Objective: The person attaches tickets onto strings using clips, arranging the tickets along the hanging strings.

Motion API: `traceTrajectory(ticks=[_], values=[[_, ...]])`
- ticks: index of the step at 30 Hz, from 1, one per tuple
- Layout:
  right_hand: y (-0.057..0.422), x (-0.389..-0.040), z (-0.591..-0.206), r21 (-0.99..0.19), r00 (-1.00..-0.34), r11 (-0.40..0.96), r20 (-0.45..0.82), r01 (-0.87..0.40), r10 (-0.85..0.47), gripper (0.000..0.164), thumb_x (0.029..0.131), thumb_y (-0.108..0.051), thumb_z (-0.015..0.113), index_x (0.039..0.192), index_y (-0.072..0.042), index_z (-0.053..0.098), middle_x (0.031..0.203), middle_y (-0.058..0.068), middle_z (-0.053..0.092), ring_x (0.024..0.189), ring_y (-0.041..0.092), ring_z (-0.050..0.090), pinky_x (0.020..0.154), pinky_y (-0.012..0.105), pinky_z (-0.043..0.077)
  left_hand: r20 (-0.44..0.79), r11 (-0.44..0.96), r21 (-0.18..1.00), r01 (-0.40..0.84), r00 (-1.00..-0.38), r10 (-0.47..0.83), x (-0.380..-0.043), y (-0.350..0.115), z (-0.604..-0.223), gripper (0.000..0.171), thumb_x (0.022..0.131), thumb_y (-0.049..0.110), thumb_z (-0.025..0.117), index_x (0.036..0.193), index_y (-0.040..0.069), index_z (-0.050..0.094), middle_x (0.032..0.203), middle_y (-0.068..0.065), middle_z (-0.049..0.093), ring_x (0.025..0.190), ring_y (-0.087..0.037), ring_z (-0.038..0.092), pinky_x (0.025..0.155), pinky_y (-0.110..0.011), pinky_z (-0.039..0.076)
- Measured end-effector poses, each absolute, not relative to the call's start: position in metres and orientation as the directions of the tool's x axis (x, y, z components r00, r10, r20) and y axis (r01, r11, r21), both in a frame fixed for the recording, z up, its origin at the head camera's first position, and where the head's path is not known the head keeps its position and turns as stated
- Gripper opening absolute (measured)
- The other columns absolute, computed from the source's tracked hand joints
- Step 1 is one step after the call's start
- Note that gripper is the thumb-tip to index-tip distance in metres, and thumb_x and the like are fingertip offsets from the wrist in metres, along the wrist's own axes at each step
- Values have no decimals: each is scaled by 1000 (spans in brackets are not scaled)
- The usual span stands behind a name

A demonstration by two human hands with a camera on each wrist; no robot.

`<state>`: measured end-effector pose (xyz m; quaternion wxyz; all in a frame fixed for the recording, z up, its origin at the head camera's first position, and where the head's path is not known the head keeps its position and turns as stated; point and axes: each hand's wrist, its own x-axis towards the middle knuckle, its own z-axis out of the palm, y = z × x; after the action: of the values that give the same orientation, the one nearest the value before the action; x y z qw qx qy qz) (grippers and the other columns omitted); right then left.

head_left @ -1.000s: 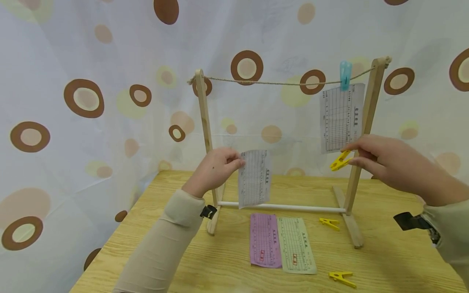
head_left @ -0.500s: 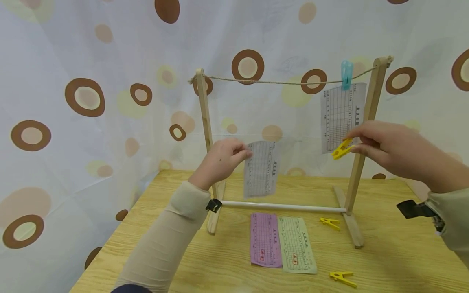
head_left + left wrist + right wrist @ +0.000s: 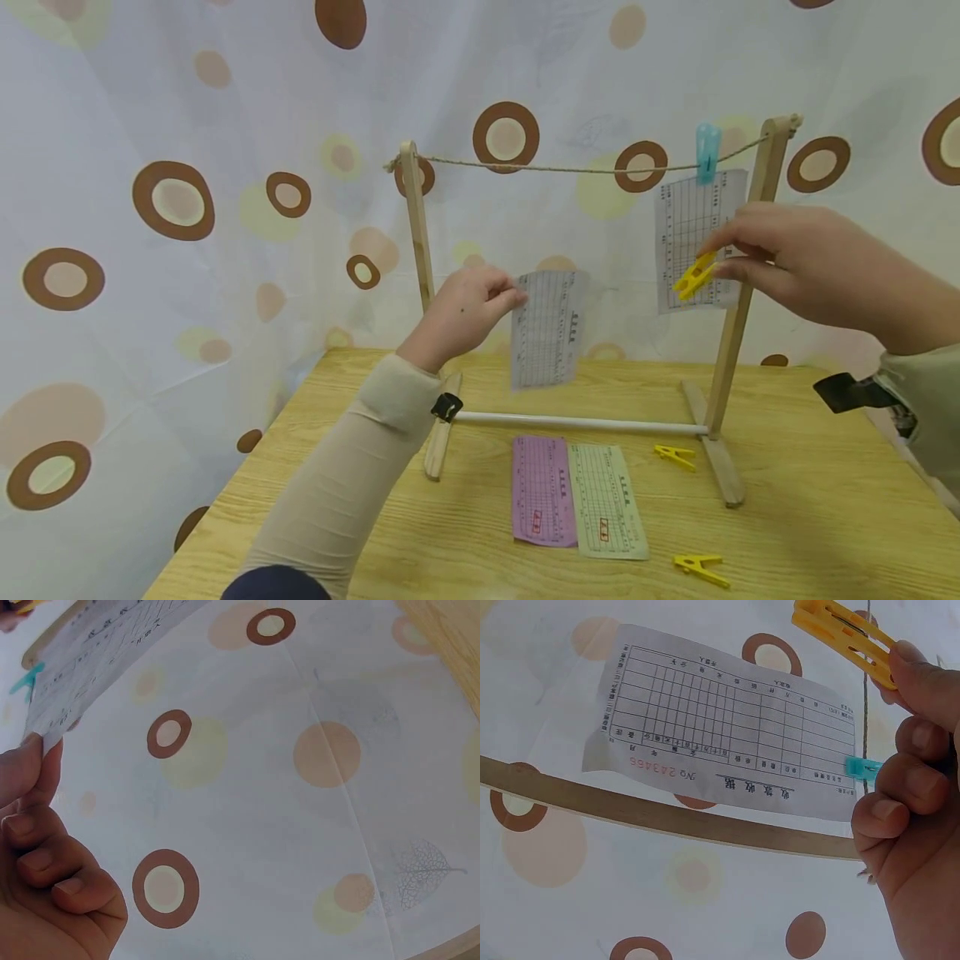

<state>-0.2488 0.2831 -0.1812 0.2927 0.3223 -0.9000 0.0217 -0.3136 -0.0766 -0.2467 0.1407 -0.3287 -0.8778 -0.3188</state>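
Note:
My left hand (image 3: 468, 315) pinches a white printed receipt slip (image 3: 551, 333) by its upper left corner, and the slip hangs below the rope. In the left wrist view the thumb and forefinger grip the paper's corner (image 3: 75, 682). My right hand (image 3: 806, 267) holds a yellow clothespin (image 3: 695, 277) by its handle end, overlapping a second white receipt (image 3: 693, 225) in the head view. That receipt hangs from the rope (image 3: 555, 170) at the right, under a blue clothespin (image 3: 707, 154). The right wrist view shows the yellow clothespin (image 3: 847, 637) between thumb and fingers.
The rope spans two wooden posts (image 3: 735, 350), joined low down by a white rod (image 3: 585, 423). On the wooden table (image 3: 315, 500) lie a purple slip (image 3: 542, 492), a green slip (image 3: 606, 500) and two yellow clothespins (image 3: 675, 457). A patterned curtain (image 3: 247, 108) stands behind.
My left hand has risen and shifted right with the white receipt. My right hand has lifted the yellow clothespin higher, in front of the hanging receipt.

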Motion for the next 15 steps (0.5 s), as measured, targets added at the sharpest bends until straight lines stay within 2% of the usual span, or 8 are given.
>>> traceTrajectory(ticks=[5,8,10,15], values=[[278,-249,-170,154,-609,787,550,-598,-571,27,83,-1,81,107,-12,73,84,-4,58,66,12,40,57,30,35,478,562,474,678,-734,482,-316,-72,-242,22,104,26,60,89,16,73,73,-4,52,59,-18,39,55,-30,33],[274,-250,-163,152,-600,782,559,-605,-573,26,84,-1,80,107,-11,73,84,-4,58,65,12,41,56,29,35,475,555,487,675,-738,480,-316,-70,-239,22,104,27,60,89,16,72,74,-5,53,56,-18,40,54,-30,34],[271,-250,-159,151,-590,777,567,-612,-575,25,85,-1,80,107,-11,73,80,-3,55,63,12,39,55,28,34,463,557,501,662,-749,473,-315,-67,-236,21,104,28,60,90,16,71,77,-4,54,55,-19,40,53,-31,36],[266,-253,-146,157,-579,780,584,-606,-568,24,88,-2,78,110,-9,72,70,-4,43,59,13,33,54,26,29,457,577,496,650,-759,463,-314,-61,-228,21,104,30,59,92,16,68,87,-1,58,65,-18,44,60,-30,38]])
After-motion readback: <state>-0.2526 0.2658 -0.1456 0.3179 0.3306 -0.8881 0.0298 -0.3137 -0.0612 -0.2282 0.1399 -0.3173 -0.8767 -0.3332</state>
